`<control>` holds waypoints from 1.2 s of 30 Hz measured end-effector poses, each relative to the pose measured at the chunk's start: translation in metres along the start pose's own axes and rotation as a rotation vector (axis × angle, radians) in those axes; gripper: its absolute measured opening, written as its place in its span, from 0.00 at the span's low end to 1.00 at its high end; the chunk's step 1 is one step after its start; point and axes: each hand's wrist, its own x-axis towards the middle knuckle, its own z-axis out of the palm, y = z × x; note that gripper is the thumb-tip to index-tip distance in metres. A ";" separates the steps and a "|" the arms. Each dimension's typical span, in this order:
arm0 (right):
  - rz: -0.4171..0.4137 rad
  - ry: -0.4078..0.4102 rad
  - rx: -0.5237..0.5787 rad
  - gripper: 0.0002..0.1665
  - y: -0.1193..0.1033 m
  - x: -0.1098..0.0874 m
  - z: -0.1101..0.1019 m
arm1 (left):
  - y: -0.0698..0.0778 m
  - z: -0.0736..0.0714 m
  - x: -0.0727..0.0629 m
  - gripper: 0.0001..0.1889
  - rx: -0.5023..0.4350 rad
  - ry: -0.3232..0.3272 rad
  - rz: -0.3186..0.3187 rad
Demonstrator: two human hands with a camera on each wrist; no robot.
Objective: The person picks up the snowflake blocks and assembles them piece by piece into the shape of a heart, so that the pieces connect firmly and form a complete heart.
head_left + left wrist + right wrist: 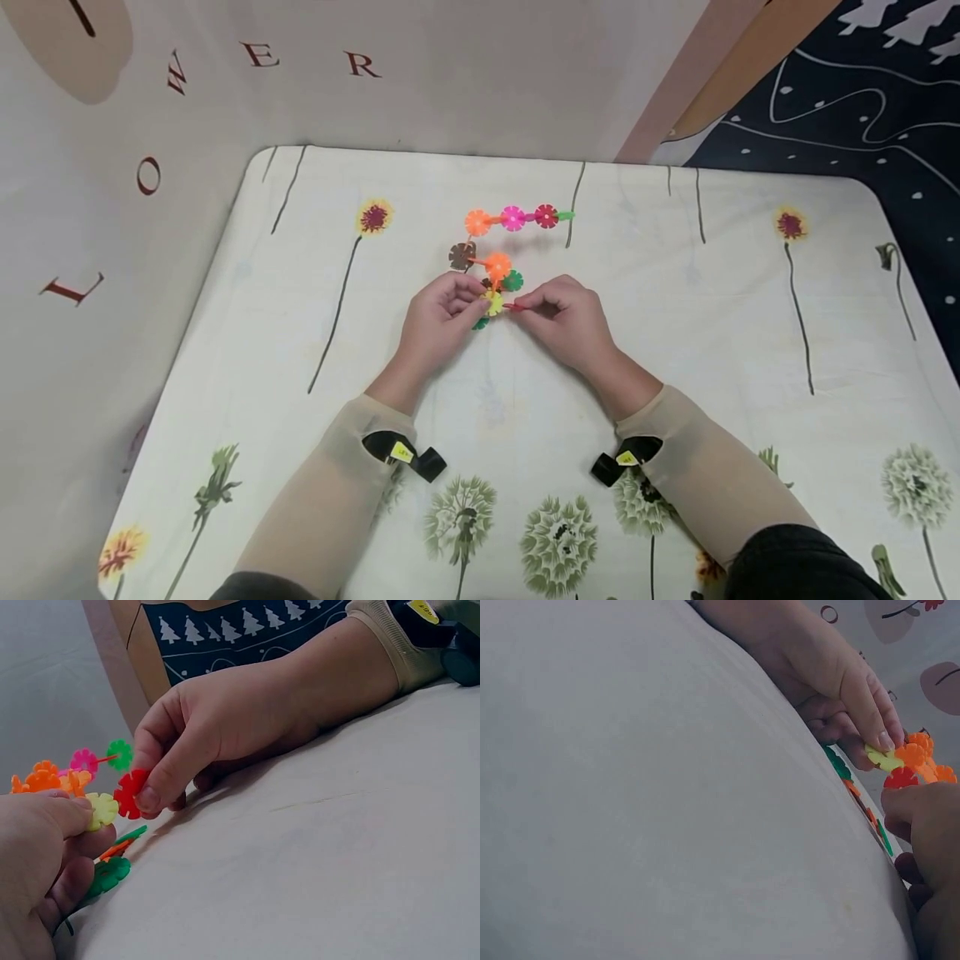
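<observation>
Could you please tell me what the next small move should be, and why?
Probably press the red piece gently into the yellow piece: the right grip pinches the red one, the left grip holds the yellow one, and their edges seem to meet, though I cannot tell whether they interlock.

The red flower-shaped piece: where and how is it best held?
The red piece is probably best pinched across its flat faces at the outer edge, from the person's right, as the right grip does: it is thin and notched, and its opposite edge points toward the yellow piece in the left grip.
</observation>
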 end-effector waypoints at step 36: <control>-0.107 -0.004 0.175 0.13 -0.002 -0.002 0.000 | 0.000 -0.003 -0.001 0.07 -0.080 -0.043 -0.038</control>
